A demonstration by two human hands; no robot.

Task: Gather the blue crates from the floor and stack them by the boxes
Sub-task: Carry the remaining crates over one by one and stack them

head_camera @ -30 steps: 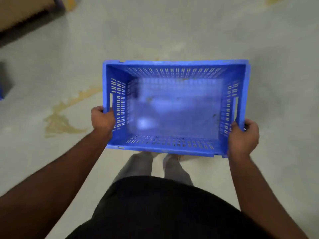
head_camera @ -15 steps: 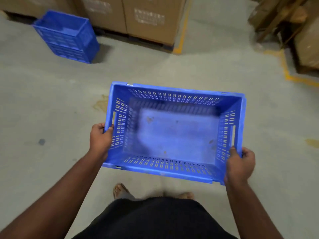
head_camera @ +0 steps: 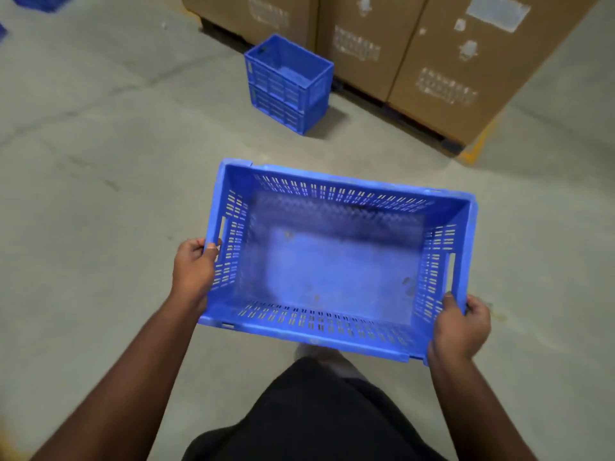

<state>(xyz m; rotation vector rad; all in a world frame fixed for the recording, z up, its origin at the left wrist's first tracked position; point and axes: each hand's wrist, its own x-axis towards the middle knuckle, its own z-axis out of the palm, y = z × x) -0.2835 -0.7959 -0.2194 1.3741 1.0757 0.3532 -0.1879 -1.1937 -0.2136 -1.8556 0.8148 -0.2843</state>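
I carry an empty blue crate with slotted walls at waist height, held level in front of me. My left hand grips its left short side near the handle slot. My right hand grips the right short side at the near corner. Ahead on the floor stands a stack of two blue crates, right against the tall cardboard boxes.
The cardboard boxes sit on a dark pallet along the back right, with a yellow floor marking at its corner. More blue crates show at the top left edge. Bare grey concrete floor lies between me and the stack.
I have turned and walked with the crate; the stack of crates and the boxes have come from the upper left toward the centre and closer. Both hands keep the same grip.
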